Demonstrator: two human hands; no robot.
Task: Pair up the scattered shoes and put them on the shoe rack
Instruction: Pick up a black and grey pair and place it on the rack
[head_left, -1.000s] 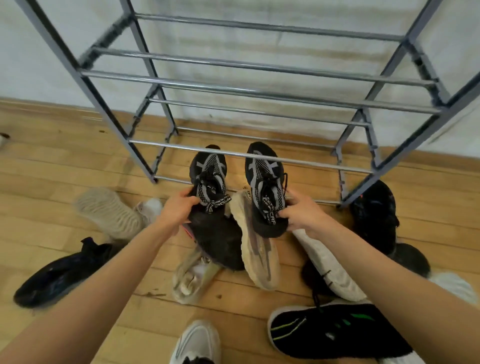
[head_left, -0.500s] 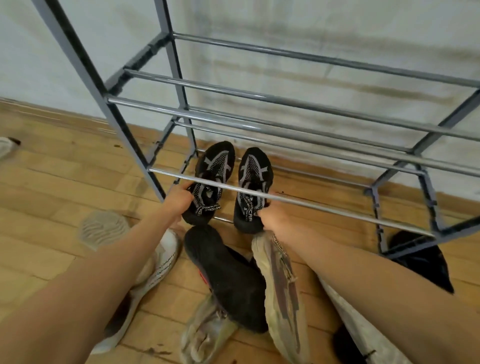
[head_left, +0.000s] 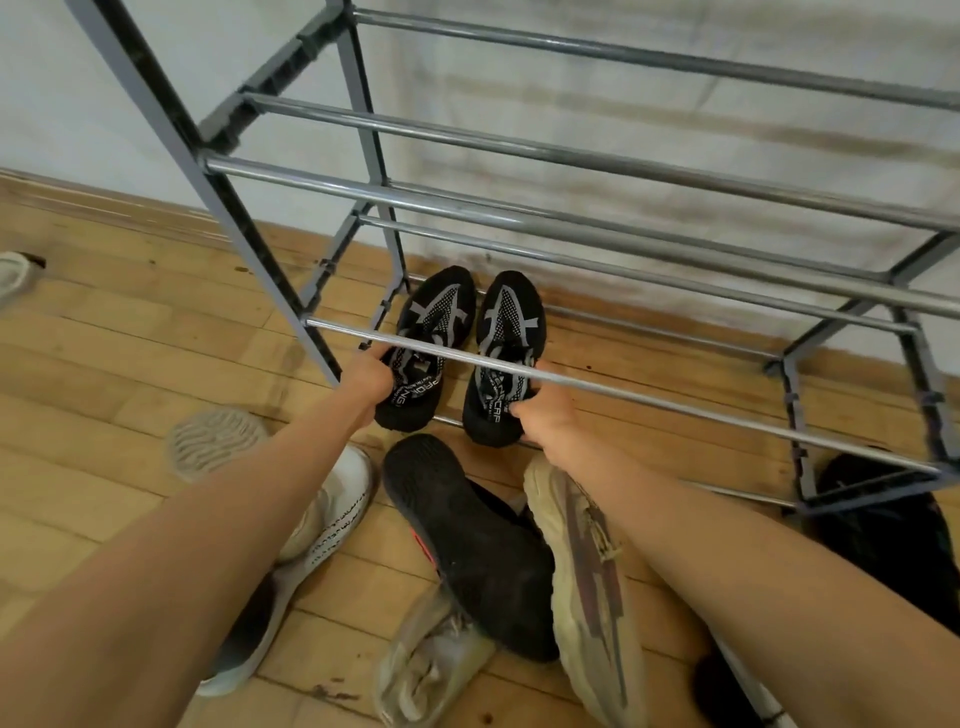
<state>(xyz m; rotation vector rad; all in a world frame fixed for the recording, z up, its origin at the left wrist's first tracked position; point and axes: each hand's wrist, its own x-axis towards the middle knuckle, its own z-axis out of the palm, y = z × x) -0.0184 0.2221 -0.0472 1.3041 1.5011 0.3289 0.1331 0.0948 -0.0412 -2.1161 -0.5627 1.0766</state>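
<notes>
While both hands reach under the thin front rail (head_left: 649, 402) that crosses the middle of the frame, the pair of black-and-grey shoes lies on the lowest tier of the shoe rack (head_left: 571, 156), side by side and nearly touching. The left hand (head_left: 366, 382) has its grip curled round the heel end of the left shoe (head_left: 434, 322), and the right hand (head_left: 545, 410) pinches the heel collar of the right shoe (head_left: 511, 322). Each shoe's long axis runs straight up the frame from its hand, heel at the fingers and toe toward the wall, so the coming move is probably a plain release and a pull-back down the frame, each hand serving its own shoe and clearing that rail. A second ago the pair was held up in front of the rack above the pile. Half a second ago it was passing under the rail, and now it sits deeper, heels about over the bottom bar (head_left: 449, 420). On the floor (head_left: 130, 364) at lower centre a black sole-up shoe (head_left: 467, 540), a beige shoe (head_left: 587, 597) and a white shoe (head_left: 337, 514) remain unsorted.
</notes>
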